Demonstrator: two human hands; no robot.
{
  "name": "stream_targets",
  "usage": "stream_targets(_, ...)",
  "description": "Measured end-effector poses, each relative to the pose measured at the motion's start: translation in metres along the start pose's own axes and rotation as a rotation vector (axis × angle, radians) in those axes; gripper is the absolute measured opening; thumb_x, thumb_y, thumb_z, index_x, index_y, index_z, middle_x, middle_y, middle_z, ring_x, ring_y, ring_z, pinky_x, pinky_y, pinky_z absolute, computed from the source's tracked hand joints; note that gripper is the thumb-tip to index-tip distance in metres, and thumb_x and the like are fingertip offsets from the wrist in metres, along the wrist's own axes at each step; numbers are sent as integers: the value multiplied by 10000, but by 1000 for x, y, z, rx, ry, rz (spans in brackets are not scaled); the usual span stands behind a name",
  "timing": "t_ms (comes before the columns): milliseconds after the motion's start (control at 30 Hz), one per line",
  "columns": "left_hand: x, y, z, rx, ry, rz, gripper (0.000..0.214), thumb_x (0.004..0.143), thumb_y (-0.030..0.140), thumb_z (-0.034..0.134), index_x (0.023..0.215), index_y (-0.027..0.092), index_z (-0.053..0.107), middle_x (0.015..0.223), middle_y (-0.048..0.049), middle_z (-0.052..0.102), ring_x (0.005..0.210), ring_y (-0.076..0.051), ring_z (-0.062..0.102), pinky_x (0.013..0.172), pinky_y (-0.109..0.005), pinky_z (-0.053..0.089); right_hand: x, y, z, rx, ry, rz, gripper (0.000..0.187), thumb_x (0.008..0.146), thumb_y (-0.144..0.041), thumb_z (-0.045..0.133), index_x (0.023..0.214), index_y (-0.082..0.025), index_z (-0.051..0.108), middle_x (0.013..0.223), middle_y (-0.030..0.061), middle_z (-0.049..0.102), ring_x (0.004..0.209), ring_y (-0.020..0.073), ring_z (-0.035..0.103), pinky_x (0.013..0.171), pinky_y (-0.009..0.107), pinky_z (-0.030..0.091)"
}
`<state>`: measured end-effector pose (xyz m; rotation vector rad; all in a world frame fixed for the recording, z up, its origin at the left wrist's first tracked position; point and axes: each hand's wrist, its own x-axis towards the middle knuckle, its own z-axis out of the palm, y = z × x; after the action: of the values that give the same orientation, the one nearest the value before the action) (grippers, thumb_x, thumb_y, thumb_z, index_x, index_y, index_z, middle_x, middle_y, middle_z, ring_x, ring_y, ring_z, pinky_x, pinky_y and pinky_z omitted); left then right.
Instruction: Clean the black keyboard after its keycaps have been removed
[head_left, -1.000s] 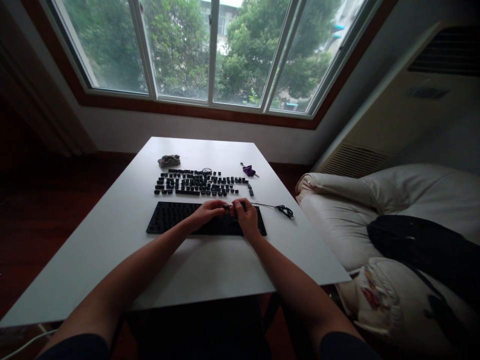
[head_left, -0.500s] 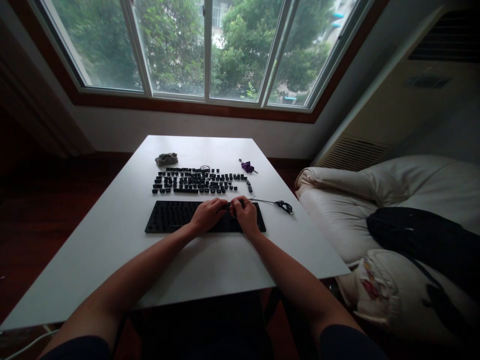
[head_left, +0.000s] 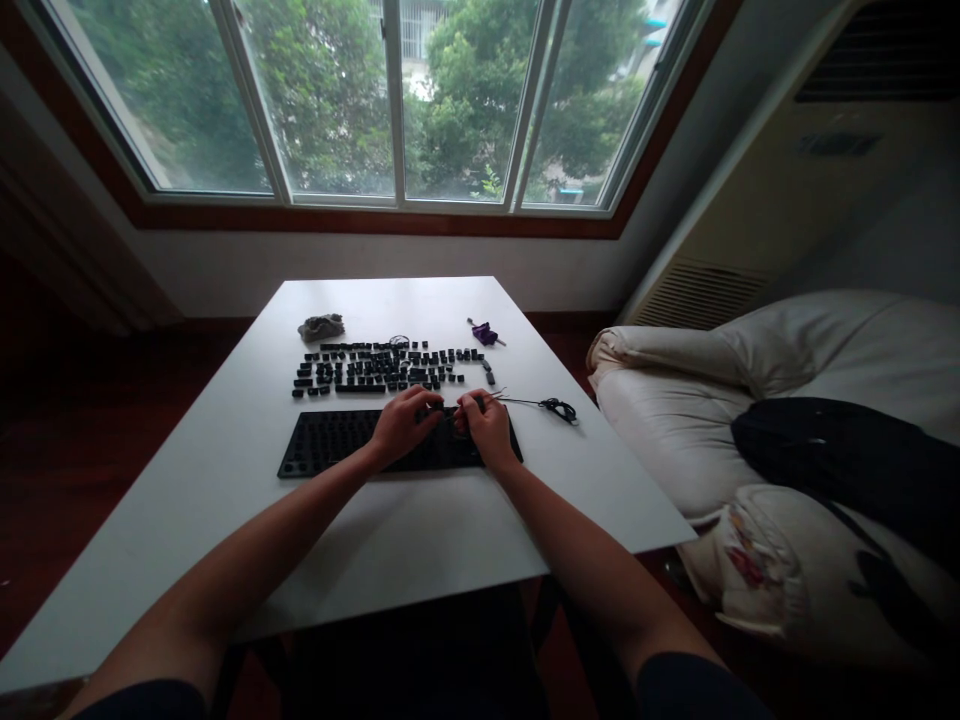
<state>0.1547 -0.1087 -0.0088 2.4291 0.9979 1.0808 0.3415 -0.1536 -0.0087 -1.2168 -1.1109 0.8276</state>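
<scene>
A black keyboard (head_left: 330, 445) lies on the white table, its keys stripped of their caps. Over its right half, my left hand (head_left: 405, 425) pinches a small black keycap (head_left: 437, 405) between thumb and fingers. Close beside it, my right hand (head_left: 486, 430) is closed round a thin wire keycap puller (head_left: 499, 393), whose wire ends stick out past the fingers. Beyond the keyboard, many loose black keycaps (head_left: 360, 388) stand in rough rows. What lies under both palms is hidden.
A coiled black cable (head_left: 559, 409) rests right of the keyboard. Farther back are a crumpled grey cloth (head_left: 321, 327) and a purple item (head_left: 485, 334). To the right of the table (head_left: 360, 560) stands a pale sofa (head_left: 660, 430) with a dark bag (head_left: 840, 460). A window spans the far wall.
My hands have drawn slightly apart; the left now has the keycap, away from the right fingers. The whole view has shifted a little with my head.
</scene>
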Motion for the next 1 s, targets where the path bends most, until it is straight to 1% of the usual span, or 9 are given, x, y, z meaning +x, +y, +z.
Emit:
stream_targets(67,14,-9,5,57,0,-1,193,918,293,626,1082,255,721,1052,-54,663,992,-214,614,905,-363,494,4,3,-4,18,17,1,294,875,-493,593,847,-206,647,661,3,683,516,149,627,493,242,521)
stream_targets(133,30,-19,13,137,-20,-18,184,896,294,644,1044,255,746,1060,-61,664,1029,-238,583,959,-401,460,7,4,-8,21,31,-17,300,882,-497,584,853,-205,645,664,3,682,517,150,631,491,241,517)
stream_targets(267,58,-33,33,287,-80,-124,212,859,300,663,1034,264,778,1097,-84,666,1068,-278,529,978,-435,402,11,3,-14,-10,68,-46,318,885,-516,575,866,-206,643,660,6,689,528,157,643,502,245,520)
stream_targets(400,75,-36,54,388,-125,-231,246,854,328,654,1054,284,791,1117,-110,658,1108,-326,487,963,-471,360,17,5,-20,-26,94,-42,328,881,-522,576,860,-201,641,650,9,687,518,153,638,501,243,515)
stream_targets(500,79,-36,63,420,-125,-258,248,852,342,649,1043,283,797,1114,-125,641,1129,-347,464,967,-491,341,21,6,-24,-30,102,-44,326,881,-520,578,853,-201,638,654,11,690,520,152,635,500,241,511)
stream_targets(600,79,-38,68,435,-135,-259,247,840,346,656,1032,278,796,1116,-132,626,1140,-357,451,976,-499,334,20,5,-24,-19,102,-48,326,888,-520,572,858,-203,642,660,10,689,532,156,643,511,245,515)
stream_targets(800,78,-44,67,452,-146,-254,254,827,330,660,1046,264,771,1135,-129,615,1157,-352,448,979,-488,342,15,2,-20,-19,59,-90,309,902,-503,566,863,-207,643,665,6,686,535,153,637,519,247,510)
stream_targets(1000,78,-48,65,464,-139,-262,240,826,332,653,1032,265,756,1142,-126,618,1151,-351,456,965,-481,351,14,0,-19,-21,49,-73,309,893,-510,565,850,-213,641,657,6,679,529,158,631,507,251,504)
